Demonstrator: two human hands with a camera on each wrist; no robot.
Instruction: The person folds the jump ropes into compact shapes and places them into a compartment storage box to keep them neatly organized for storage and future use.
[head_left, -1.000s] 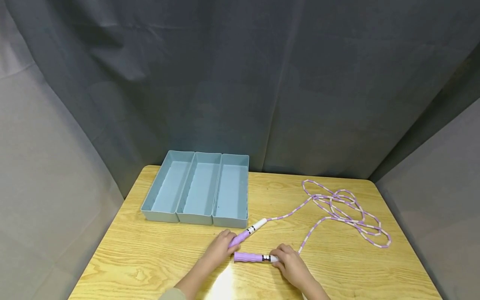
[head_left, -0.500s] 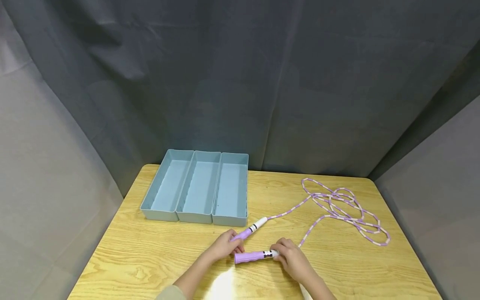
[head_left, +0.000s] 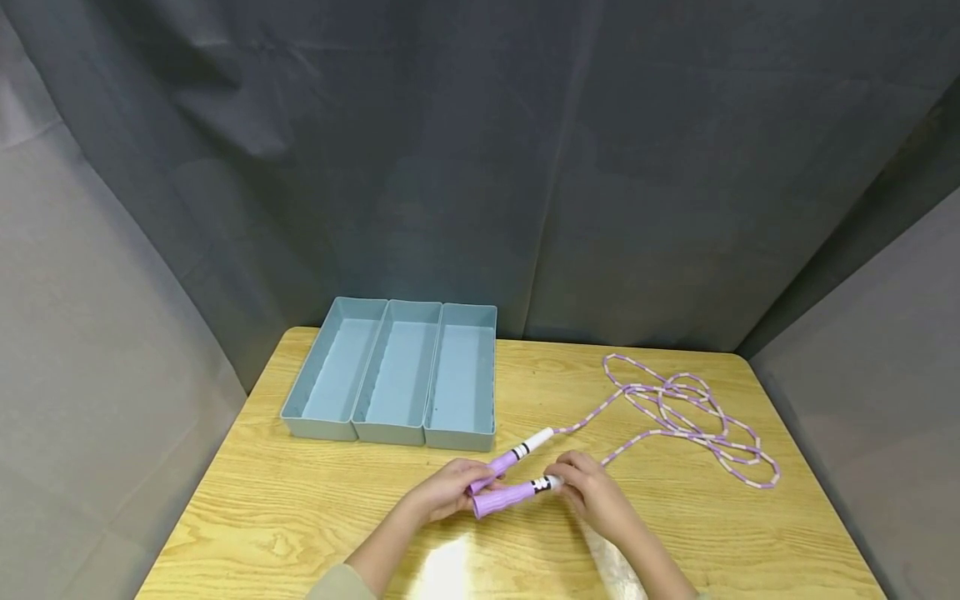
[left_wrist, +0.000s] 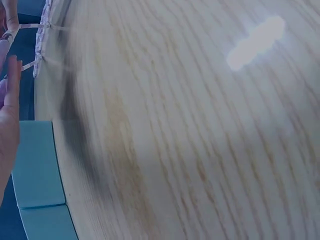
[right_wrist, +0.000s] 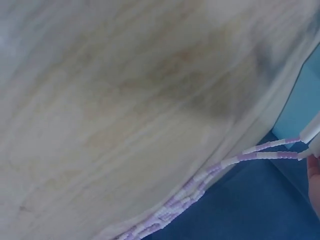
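Observation:
A jump rope with purple-and-white beads lies in loose loops on the right side of the table, its two purple handles toward the middle. My left hand holds one handle between thumb and fingers, its white end pointing up and right. The second handle lies just below the first, its purple end close to the left fingers. My right hand pinches that second handle at its white tip. In the right wrist view, two beaded strands run from the white handle ends at the right edge.
Three light blue trays stand side by side at the back left of the wooden table. A dark grey curtain hangs behind the table, with lighter cloth panels at both sides.
The right hand has raised its handle toward the other one, bringing the two nearly side by side. The left hand has turned and shifted slightly right with its handle. The rope's loops stay put.

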